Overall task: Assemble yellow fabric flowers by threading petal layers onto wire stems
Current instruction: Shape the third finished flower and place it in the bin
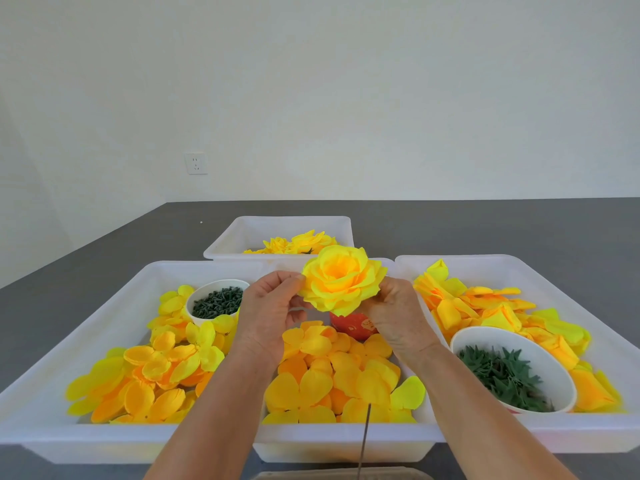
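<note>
Both hands' fingers (289, 277) pinch ruffled yellow flower (343, 280).

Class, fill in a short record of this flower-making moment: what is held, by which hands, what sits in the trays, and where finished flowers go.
Held item: yellow flower, layered petals open toward the camera
Left hand: pinches the flower's left edge
Right hand: grips under the flower's right side
Near trays: loose petals
Bowls: left bowl and right bowl, small green parts
Far tray: finished flowers
Wire: upright, bottom centre
</note>
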Motion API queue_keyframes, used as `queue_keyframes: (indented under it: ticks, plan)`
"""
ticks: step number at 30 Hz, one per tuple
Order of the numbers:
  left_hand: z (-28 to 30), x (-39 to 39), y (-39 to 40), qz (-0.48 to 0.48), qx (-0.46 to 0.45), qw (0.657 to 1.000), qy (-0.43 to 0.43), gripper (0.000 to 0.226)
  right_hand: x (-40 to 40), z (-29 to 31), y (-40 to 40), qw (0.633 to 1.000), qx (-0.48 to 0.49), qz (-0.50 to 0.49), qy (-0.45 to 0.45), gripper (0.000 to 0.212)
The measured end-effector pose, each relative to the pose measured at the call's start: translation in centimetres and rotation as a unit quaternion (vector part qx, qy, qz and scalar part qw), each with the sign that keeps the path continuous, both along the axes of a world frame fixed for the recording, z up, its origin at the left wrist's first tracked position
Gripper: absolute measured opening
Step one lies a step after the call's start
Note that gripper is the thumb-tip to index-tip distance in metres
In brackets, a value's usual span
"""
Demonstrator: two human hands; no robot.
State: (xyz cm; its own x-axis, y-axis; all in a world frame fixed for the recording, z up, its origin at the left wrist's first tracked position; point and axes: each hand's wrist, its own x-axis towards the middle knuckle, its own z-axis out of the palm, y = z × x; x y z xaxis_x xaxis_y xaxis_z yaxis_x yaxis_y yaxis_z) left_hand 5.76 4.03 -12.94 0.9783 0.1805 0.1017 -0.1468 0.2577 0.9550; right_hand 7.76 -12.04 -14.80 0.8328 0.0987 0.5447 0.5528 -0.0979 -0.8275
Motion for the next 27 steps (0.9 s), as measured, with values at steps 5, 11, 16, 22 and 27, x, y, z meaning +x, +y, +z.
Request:
queue_keyframes:
  ticks: [5,11,16,22,27]
  plan:
    - [0.20,-0.23,-0.25,-0.010,-0.001,1.000,-0.011,0.013,-0.09,0.13,-0.07,0.999,0.033,0.000,0.016,0.032]
    - [0.17,-0.39,-0.28,-0.039,0.010,0.999,-0.011,0.007,-0.22,0.32,-0.09,0.998,0.055,-0.003,0.027,0.027]
    - [-0.11,-0.17,-0.18,-0.021,0.021,0.999,-0.024,0.013,-0.12,-0.01,-0.05,0.999,-0.005,-0.029,0.036,0.029]
    - [0.20,-0.29,-0.38,-0.037,0.000,0.999,0.035,0.005,0.16,0.11,-0.19,0.995,-0.004,-0.093,0.022,0.030]
    - [0.13,-0.43,-0.50,-0.049,0.035,0.997,0.050,0.014,0.03,0.12,-0.15,0.997,-0.010,-0.070,0.010,0.029]
